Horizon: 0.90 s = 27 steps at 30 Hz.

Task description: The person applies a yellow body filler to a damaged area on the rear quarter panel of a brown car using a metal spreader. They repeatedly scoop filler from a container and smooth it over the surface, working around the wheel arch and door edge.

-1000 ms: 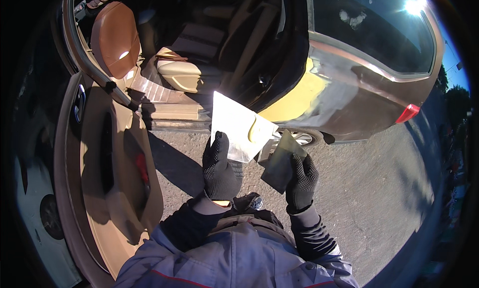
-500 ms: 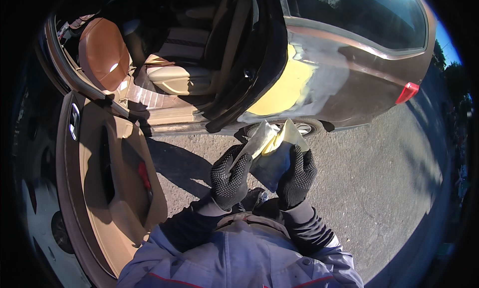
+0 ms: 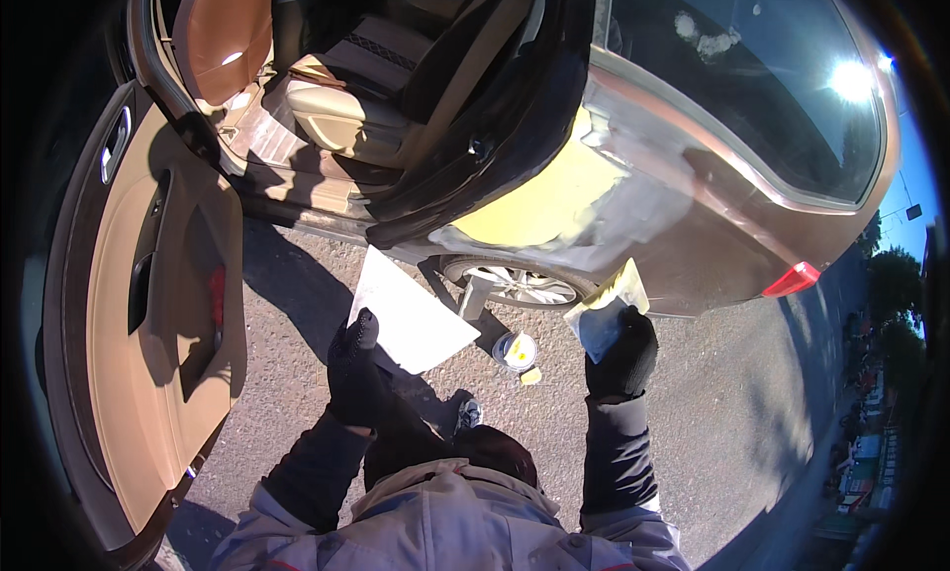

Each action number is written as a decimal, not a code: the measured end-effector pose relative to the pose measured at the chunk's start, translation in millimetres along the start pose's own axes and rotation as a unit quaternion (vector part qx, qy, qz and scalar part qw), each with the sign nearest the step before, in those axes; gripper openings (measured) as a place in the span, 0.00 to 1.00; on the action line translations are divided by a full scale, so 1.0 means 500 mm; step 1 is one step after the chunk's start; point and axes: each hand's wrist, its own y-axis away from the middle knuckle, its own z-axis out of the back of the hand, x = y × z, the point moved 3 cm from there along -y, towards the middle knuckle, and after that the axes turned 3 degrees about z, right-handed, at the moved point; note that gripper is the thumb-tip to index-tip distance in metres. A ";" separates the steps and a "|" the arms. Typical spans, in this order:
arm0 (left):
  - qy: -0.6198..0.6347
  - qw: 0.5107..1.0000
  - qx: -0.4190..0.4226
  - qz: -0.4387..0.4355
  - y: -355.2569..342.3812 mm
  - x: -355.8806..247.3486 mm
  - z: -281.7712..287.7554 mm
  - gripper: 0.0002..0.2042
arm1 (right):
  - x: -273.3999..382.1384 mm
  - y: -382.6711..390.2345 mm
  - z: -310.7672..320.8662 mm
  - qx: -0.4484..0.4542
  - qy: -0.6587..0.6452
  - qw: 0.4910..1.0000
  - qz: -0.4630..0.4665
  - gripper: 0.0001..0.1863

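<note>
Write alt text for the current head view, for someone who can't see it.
A gloved left hand holds a white sheet and the right hand a yellow-smeared flat piece, in front of a brown car with an open door and a yellow patch above its rear wheel.

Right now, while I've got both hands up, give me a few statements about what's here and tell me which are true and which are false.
1. The left hand holds a flat white sheet. True.
2. The right hand is empty. False: the right hand holds a flat spreader, yellowish toward its top.
3. A yellow patch covers part of the car body above the wheel. True.
4. The car door on the left is shut. False: that car door stands open.
5. A small tub stands on the ground. True.
</note>
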 end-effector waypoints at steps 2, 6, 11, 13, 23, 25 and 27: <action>0.221 0.962 0.011 0.163 0.052 0.019 -0.067 0.27 | -0.021 -0.045 0.025 0.012 -0.081 0.996 -0.022 0.16; 0.210 0.965 -0.042 0.149 0.154 -0.017 -0.156 0.30 | 0.025 -0.130 0.045 0.040 0.026 0.975 0.216 0.17; 0.687 0.606 -0.087 0.391 0.223 -0.057 -0.266 0.24 | 0.083 -0.178 0.001 -0.039 0.504 0.653 0.564 0.22; 0.714 0.582 -0.089 0.379 0.234 -0.066 -0.287 0.28 | 0.086 -0.198 -0.017 -0.051 0.500 0.625 0.598 0.24; 0.682 0.633 -0.170 0.326 0.329 -0.040 -0.370 0.21 | 0.086 -0.293 -0.113 0.037 0.493 0.564 0.661 0.33; 0.643 0.636 -0.157 0.397 0.340 -0.035 -0.395 0.19 | 0.089 -0.302 -0.137 0.046 0.479 0.546 0.686 0.34; 0.618 0.646 -0.156 0.419 0.343 -0.035 -0.407 0.19 | 0.094 -0.309 -0.156 0.065 0.480 0.532 0.695 0.34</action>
